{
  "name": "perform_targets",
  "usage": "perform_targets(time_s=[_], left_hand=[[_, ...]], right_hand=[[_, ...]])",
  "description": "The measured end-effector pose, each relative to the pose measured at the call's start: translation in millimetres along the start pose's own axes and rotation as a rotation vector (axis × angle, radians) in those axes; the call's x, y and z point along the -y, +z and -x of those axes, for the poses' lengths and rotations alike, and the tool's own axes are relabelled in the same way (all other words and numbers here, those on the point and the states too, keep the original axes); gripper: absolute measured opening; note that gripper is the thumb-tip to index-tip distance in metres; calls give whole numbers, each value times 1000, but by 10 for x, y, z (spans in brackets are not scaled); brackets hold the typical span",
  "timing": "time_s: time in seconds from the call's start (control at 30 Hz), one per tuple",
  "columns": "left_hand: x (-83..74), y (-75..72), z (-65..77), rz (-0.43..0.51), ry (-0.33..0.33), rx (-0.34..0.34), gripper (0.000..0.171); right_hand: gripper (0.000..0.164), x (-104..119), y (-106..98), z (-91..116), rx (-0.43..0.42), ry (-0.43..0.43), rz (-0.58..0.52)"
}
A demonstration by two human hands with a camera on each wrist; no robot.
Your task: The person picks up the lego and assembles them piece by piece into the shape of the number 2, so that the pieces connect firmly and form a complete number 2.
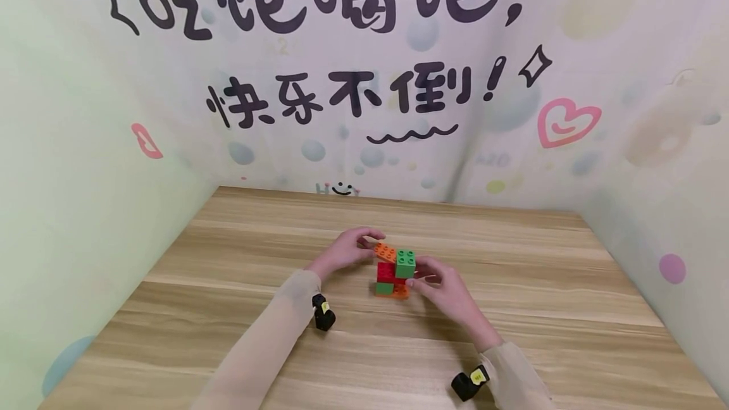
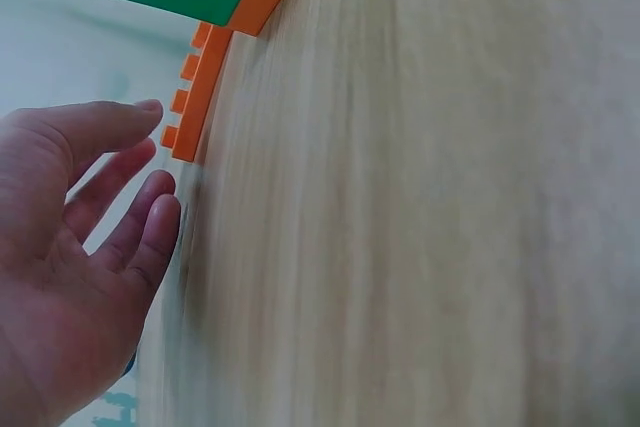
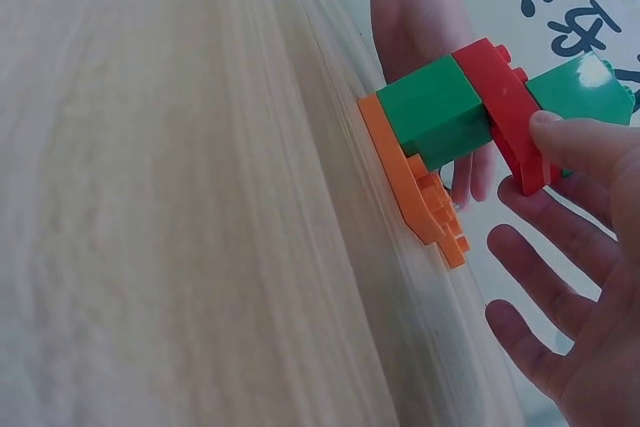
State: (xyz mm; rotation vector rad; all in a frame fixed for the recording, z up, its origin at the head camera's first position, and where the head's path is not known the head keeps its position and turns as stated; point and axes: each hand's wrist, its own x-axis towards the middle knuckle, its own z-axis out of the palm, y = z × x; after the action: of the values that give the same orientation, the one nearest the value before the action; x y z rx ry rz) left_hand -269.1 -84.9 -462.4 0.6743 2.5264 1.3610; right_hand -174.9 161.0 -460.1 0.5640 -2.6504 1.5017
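Note:
A stack of toy building bricks stands on the table. It has a flat orange base (image 3: 392,152), a green brick (image 3: 436,107), a red brick (image 3: 500,107) and a green top brick (image 1: 405,263). My right hand (image 1: 450,293) pinches the red brick between thumb and index finger, its other fingers spread apart. A studded orange brick (image 2: 204,92) lies behind the stack, on the table. Close beside it is my left hand (image 1: 348,249), fingers loosely bent with a gap to the brick in the left wrist view, holding nothing.
The wood-grain table (image 1: 239,226) reaches back to a printed cloth wall (image 1: 353,163) with dark lettering. Black wrist devices sit on the left (image 1: 323,314) and right (image 1: 469,383) sleeves. Pale walls border both sides.

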Motion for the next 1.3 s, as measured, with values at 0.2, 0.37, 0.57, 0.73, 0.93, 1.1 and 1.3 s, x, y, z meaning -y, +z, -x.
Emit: perform_targets(time_s=[0.2, 0.37, 0.57, 0.73, 0.93, 1.1, 1.3], left_hand=[[14, 5, -32, -14, -21, 2, 40], [0, 2, -49, -42, -29, 21, 40], [-3, -5, -71, -76, -21, 58, 41], [-19, 9, -73, -141, -2, 48, 38], [-42, 18, -93, -267, 29, 58, 36], [-51, 21, -104, -347, 46, 71, 35], [-60, 11, -82, -342, 38, 70, 36]], right_hand=[[42, 23, -1, 5, 5, -9, -1], [43, 25, -4, 3, 6, -9, 7], [41, 28, -11, 15, 6, -28, 10], [41, 34, -4, 22, 4, -20, 5], [40, 40, 0, 31, 7, -19, -9], [40, 21, 2, 21, 2, -17, -6], [41, 18, 1, 16, -3, -6, 9]])
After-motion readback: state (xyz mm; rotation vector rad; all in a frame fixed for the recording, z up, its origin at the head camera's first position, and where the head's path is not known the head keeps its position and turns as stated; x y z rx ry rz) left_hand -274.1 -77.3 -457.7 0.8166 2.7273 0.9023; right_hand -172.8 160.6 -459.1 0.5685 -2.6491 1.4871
